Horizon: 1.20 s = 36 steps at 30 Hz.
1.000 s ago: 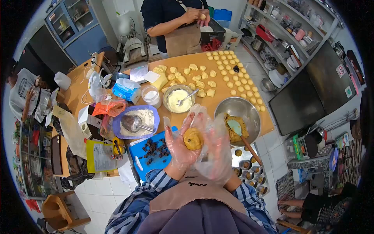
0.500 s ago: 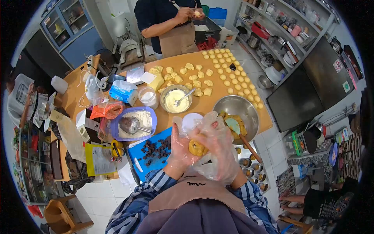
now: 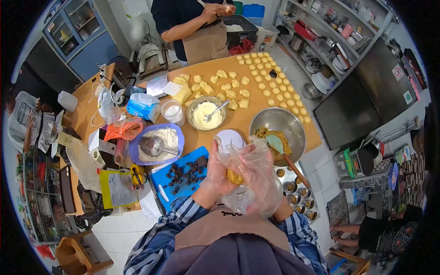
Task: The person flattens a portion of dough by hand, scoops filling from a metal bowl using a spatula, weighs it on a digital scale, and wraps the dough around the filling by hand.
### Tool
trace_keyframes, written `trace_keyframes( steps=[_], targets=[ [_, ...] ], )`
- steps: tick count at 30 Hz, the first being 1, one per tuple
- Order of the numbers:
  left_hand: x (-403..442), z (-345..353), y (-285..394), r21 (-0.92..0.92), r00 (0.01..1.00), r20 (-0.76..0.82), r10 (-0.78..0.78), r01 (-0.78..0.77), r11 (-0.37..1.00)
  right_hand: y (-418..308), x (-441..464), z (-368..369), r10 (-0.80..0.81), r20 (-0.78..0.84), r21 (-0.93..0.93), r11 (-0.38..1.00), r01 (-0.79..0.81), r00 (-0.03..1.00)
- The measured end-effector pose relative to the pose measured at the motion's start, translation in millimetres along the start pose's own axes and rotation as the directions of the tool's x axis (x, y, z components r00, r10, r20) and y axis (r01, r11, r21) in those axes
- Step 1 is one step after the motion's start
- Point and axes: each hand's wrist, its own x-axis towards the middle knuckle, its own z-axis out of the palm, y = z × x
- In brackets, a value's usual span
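A yellow-brown dough ball lies between my two hands in front of the apron, partly covered by the fingers. My left hand, in a clear plastic glove, cups it from the left. From the right, my right hand, in a loose clear glove, presses over it. Just beyond them is a white round dish or scale. To the right, a steel bowl contains brownish dough and a green spatula. Chopped chocolate covers part of a blue cutting board on the left.
A blue tub of flour and a bowl of cream filling stand on the table. Rows of small dough balls fill its far right. Below the steel bowl sits a tray of small tins. Another person stands opposite, handling dough.
My hands have closed further around the dough ball, so less of it shows. My right hand has turned more upright over it. The camera view has shifted slightly.
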Motion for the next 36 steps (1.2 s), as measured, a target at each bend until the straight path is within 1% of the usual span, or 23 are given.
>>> trace_keyframes(
  steps=[1,2,3,5,6,7,9,11,13,14,16,19,20,22,24,25,26,28,31,33,34,36],
  targets=[
    [1.6,-4.2,-0.3,-0.046,1.000,0.013,-0.022,0.023,0.999,-2.1,0.0,0.6,0.099,0.003,0.151,0.984,-0.099,0.995],
    [4.0,-10.3,-0.1,-0.092,0.999,0.027,-0.041,0.043,0.995,-3.7,0.3,1.3,0.194,0.022,0.298,0.935,-0.192,0.981],
    [4.6,-13.7,0.2,-0.138,0.998,0.040,-0.058,0.063,0.988,-4.9,0.9,2.2,0.283,0.056,0.436,0.856,-0.279,0.957],
    [2.3,-12.2,1.6,-0.138,0.997,-0.032,-0.075,0.070,0.988,-4.6,1.8,1.9,0.219,0.069,0.197,0.953,-0.228,0.973],
    [1.6,-10.6,2.4,-0.136,0.994,-0.066,-0.085,0.075,0.988,-3.0,1.6,-0.8,0.066,0.095,-0.197,0.979,-0.046,0.993],
    [3.6,-12.2,2.7,-0.192,0.996,-0.009,-0.092,0.089,0.977,-2.1,1.6,-2.6,-0.067,0.176,-0.551,0.820,0.155,0.982],
    [9.9,-16.6,2.8,-0.297,0.989,0.110,-0.098,0.127,0.946,-5.5,3.0,-3.5,-0.042,0.101,-0.471,0.878,0.085,0.994],
    [9.4,-16.1,2.2,-0.283,0.999,0.049,-0.020,0.033,0.958,-8.0,6.0,-4.1,-0.012,0.036,-0.378,0.925,0.025,0.999],
    [8.6,-17.1,2.3,-0.253,0.996,-0.012,0.087,-0.087,0.964,11.1,-1.4,12.3,0.066,-0.118,-0.127,0.989,-0.081,0.991],
    [10.0,-17.0,2.7,-0.227,0.988,-0.038,0.151,-0.156,0.961,-7.0,5.9,11.9,-0.022,-0.162,-0.306,0.952,-0.029,0.986],
    [12.0,-8.0,2.6,-0.276,0.966,-0.017,0.257,-0.251,0.928,8.9,-9.5,26.3,-0.072,-0.059,-0.506,0.862,0.033,0.996],
    [20.3,-15.4,-4.2,-0.285,0.904,-0.086,0.418,-0.425,0.859,14.7,-1.8,35.7,0.009,-0.169,-0.329,0.942,-0.065,0.986],
    [19.8,-11.7,-5.2,-0.286,0.893,-0.113,0.436,-0.449,0.846,28.2,2.8,45.4,0.062,-0.172,-0.365,0.923,-0.123,0.983],
    [16.5,-0.2,-4.2,-0.279,0.869,-0.161,0.468,-0.495,0.823,31.8,-6.8,52.7,-0.034,-0.147,-0.421,0.906,-0.031,0.989],
    [20.9,-10.3,-5.9,-0.192,0.850,-0.095,0.518,-0.526,0.829,13.7,-1.1,47.3,-0.041,-0.171,-0.396,0.918,-0.031,0.984],
    [23.4,-13.2,-6.4,-0.153,0.838,-0.056,0.542,-0.544,0.825,8.7,2.1,42.9,-0.003,-0.198,-0.341,0.938,-0.066,0.980],
    [23.1,-12.4,-5.0,-0.175,0.842,-0.025,0.539,-0.534,0.827,7.0,4.8,40.2,0.035,-0.220,-0.283,0.954,-0.098,0.975],
    [20.1,-11.7,-1.5,-0.213,0.845,0.032,0.534,-0.516,0.829,21.1,3.0,39.5,0.112,-0.240,-0.253,0.952,-0.174,0.964],
    [21.2,-11.9,0.0,-0.124,0.823,0.053,0.566,-0.557,0.822,15.8,5.4,47.2,0.226,-0.222,-0.089,0.964,-0.250,0.949],
    [22.4,-12.1,-2.0,-0.108,0.808,0.045,0.587,-0.581,0.807,5.0,8.9,48.9,0.168,-0.175,-0.286,0.934,-0.213,0.970],
    [22.4,-12.2,-2.6,-0.101,0.798,0.038,0.601,-0.595,0.797,-2.1,12.8,38.6,0.098,-0.152,-0.320,0.937,-0.143,0.983],
    [19.4,-5.3,-0.7,-0.146,0.813,0.028,0.581,-0.572,0.807,7.6,17.4,37.0,0.095,-0.236,-0.225,0.963,-0.149,0.967]
  ],
)
